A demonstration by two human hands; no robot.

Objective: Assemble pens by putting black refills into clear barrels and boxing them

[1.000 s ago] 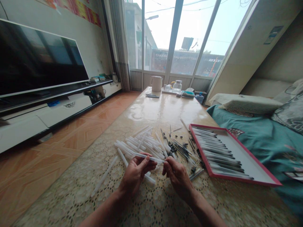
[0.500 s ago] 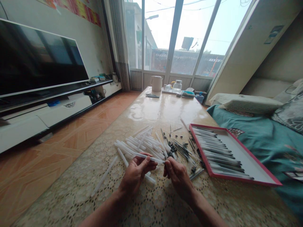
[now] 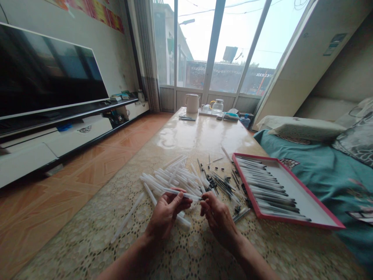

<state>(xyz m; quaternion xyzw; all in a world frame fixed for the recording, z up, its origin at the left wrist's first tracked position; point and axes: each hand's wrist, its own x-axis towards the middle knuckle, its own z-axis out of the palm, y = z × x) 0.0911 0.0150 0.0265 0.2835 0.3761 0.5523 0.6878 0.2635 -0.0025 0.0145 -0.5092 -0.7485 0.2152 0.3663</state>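
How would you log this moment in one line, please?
left hand: holds white tube; right hand: at tube's end; beyond: tube pile, dark pieces; right: pens in red box

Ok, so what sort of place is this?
Probably a living room in a home, judging by the large television, the low cabinet beneath it and the pale cushion on the right.

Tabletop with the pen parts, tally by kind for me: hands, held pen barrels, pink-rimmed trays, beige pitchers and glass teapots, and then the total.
Hands: 2, left hand and right hand
Held pen barrel: 1
Pink-rimmed tray: 1
Beige pitcher: 1
Glass teapot: 1
Total: 6
Loose barrels overlap too much to count.
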